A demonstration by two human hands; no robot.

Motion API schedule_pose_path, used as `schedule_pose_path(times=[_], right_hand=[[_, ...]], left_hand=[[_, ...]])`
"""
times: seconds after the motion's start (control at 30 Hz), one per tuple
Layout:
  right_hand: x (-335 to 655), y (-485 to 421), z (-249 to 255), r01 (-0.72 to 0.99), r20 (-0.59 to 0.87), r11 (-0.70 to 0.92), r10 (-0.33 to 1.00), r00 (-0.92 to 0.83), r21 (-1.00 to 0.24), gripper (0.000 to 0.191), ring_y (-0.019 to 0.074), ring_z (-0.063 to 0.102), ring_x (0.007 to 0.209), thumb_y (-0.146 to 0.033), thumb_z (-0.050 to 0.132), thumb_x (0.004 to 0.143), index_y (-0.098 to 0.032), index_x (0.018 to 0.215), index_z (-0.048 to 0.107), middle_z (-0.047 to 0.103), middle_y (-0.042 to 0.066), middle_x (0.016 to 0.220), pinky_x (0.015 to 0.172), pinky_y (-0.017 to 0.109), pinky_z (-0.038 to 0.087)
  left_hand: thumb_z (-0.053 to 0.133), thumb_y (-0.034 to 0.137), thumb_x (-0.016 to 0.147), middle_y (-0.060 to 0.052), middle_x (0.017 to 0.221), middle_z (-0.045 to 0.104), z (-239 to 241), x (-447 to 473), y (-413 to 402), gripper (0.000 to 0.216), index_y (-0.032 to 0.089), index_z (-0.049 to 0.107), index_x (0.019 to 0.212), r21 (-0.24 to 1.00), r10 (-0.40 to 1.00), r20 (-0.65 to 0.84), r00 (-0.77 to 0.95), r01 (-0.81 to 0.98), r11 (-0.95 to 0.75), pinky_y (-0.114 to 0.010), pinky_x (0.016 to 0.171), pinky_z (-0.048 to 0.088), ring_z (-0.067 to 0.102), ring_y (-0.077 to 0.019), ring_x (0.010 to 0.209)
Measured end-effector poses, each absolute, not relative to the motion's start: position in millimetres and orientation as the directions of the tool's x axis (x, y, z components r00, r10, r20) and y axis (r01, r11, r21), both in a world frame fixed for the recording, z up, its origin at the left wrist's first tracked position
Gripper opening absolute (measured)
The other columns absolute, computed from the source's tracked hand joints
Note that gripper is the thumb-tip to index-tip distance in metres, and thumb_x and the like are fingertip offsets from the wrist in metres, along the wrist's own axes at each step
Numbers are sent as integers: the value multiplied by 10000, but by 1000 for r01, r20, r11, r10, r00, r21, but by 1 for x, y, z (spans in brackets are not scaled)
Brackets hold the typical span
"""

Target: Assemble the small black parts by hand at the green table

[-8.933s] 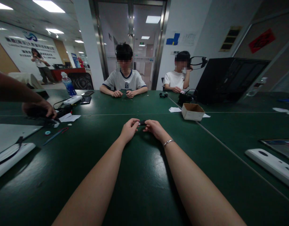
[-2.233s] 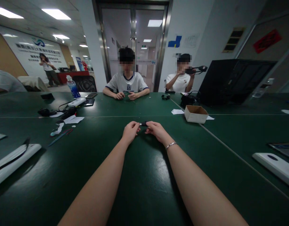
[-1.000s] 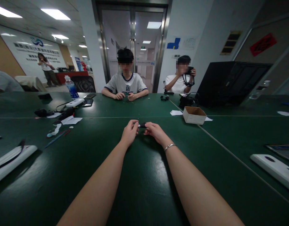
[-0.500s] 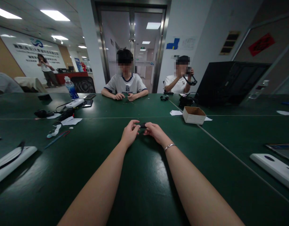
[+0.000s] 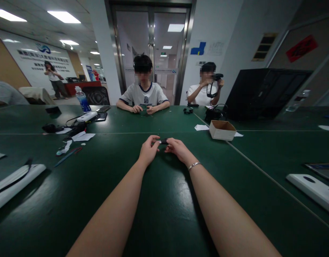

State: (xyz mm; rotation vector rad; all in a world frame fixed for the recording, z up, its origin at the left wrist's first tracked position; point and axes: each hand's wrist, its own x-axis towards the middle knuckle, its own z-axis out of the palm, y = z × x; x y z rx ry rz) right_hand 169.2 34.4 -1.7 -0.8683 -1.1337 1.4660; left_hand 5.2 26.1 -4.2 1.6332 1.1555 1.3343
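Note:
A small black object with a silvery left end point(image 5: 163, 141) is held between my two hands, just above the green table point(image 5: 159, 200). It is too small to name its kind for sure. My right hand point(image 5: 177, 148) pinches the black part between thumb and fingers, the lower fingers curled beneath. At the silvery end, the thumb and index finger of my left hand point(image 5: 149, 151) close in a pinch. The fingertips hide part of that end. A silver bracelet point(image 5: 194, 165) circles my right wrist.
An open cardboard box point(image 5: 222, 135) stands ahead to the right, beside white paper point(image 5: 201, 127). Leftward lie a blue pen-like tool point(image 5: 65, 157), papers, a bottle point(image 5: 82, 100) and a white device point(image 5: 18, 184). Another white device point(image 5: 313, 191) lies right. Two people sit opposite.
Both hands stay almost in place around the small black object, its silvery end showing slightly more. The person at the right opposite has turned the camera sideways. The whole view has shifted slightly.

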Motion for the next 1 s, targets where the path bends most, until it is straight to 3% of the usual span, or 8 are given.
schedule_pose_path(times=[0.43, 0.67, 1.0], right_hand=[[169, 34, 0, -276, 24, -26, 984, -178, -961, 65, 109, 568, 570, -191, 647, 819, -132, 810, 622, 562, 7, 665, 565, 226, 568], [168, 35, -2, -323, 53, -7, 983, -175, -946, 116, 108, 557, 563, -227, 687, 779, -135, 787, 617, 564, 5, 690, 557, 241, 572], [171, 34, -1, -312, 67, 3, 979, -195, -950, 268, 107, 581, 573, -282, 795, 669, -126, 814, 631, 598, 9, 675, 586, 231, 566]], left_hand=[[461, 400, 899, 13, 645, 572, -5, 6, 27, 273, 182, 609, 972, 915, 933, 346, 97, 184, -359, -195, 538, 428, 558, -96, 549], [550, 316, 840, -11, 821, 616, -9, 6, 30, 283, 202, 560, 1099, 933, 945, 315, 88, 156, -326, -188, 522, 429, 603, -99, 593], [549, 351, 843, -18, 820, 639, -5, 4, 28, 233, 194, 598, 1008, 918, 930, 360, 69, 152, -366, -195, 536, 441, 598, -98, 590]])
